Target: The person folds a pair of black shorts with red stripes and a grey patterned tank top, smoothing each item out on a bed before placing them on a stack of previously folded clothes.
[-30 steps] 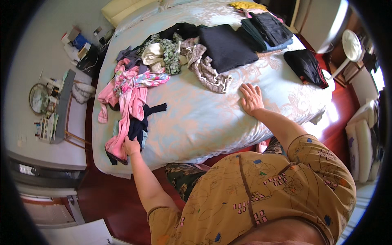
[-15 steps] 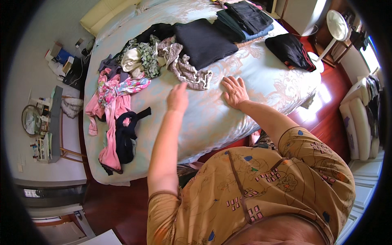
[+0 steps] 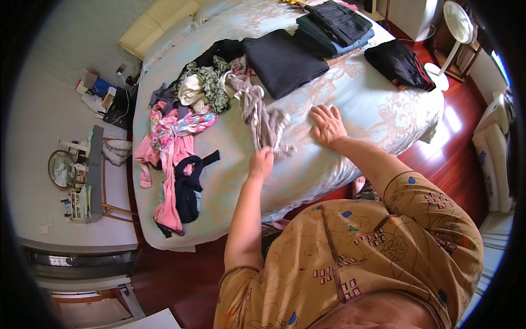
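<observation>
My left hand (image 3: 261,163) is closed on the near end of a brown-grey patterned garment (image 3: 257,109), which stretches back toward the clothes heap; its near part is blurred by motion and its kind is unclear. Flat on the bed (image 3: 235,197), fingers spread, rests my right hand (image 3: 327,126), holding nothing. Beside the garment's far end lie a green leafy-print cloth (image 3: 215,88) and a cream cloth (image 3: 192,90). Behind my hands is a folded black garment (image 3: 282,63) lying flat.
Pink clothing (image 3: 172,164) and a dark navy garment (image 3: 189,192) lie at the bed's left. A stack of folded trousers (image 3: 337,30) and a black garment with red trim (image 3: 400,64) sit at the far right. A white fan (image 3: 458,23) stands beyond the bed.
My left hand has taken hold of the brown-grey garment and drawn its end toward me. My right hand stays flat on the bed. The whole view has shifted slightly.
</observation>
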Motion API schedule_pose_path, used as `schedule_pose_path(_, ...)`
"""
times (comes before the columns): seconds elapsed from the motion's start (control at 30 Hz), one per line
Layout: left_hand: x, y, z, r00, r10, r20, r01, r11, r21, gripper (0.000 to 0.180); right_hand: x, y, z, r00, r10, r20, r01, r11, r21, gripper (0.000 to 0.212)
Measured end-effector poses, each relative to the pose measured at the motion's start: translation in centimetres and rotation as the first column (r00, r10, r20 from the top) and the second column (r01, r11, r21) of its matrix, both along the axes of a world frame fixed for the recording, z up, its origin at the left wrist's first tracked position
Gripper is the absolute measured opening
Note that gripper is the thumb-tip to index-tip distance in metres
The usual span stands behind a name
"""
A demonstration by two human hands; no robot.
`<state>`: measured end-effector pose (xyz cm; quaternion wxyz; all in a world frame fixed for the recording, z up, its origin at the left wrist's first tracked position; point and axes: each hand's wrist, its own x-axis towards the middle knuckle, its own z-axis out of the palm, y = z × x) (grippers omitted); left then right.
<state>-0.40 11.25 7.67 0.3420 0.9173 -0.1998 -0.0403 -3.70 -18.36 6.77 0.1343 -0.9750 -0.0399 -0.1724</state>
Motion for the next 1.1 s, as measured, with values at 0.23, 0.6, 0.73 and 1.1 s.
schedule_pose_path(0.23, -16.7, 13.8, -1.0, 0.952, 0.181, -0.248, -0.226, 0.959, -0.168, 0.019, 0.4, -0.4, -1.2, 0.994, 0.005, 0.113, 0.002, 0.998, -0.065, 0.045)
schedule_pose_path(0.6, -23.1, 18.8, 2.1, 0.734, 0.569, -0.37, -0.679, 0.599, -0.425, 0.024, -0.1, 17.1, 4.1, 0.705, 0.664, -0.248, -0.708, 0.677, -0.2, 0.067)
schedule_pose_path(0.73, -22.7, 22.5, 4.4, 0.732, 0.587, -0.346, -0.675, 0.552, -0.489, 0.022, 4.1, 15.3, 6.1, 0.686, 0.527, -0.501, -0.499, 0.843, 0.203, 0.053)
schedule_pose_path(1.1, -13.4, 24.5, 14.3, 0.668, 0.421, 0.614, -0.361, 0.904, -0.228, 0.017, 6.8, 3.6, 24.8, 0.927, 0.369, 0.07, -0.244, 0.45, 0.859, 0.029)
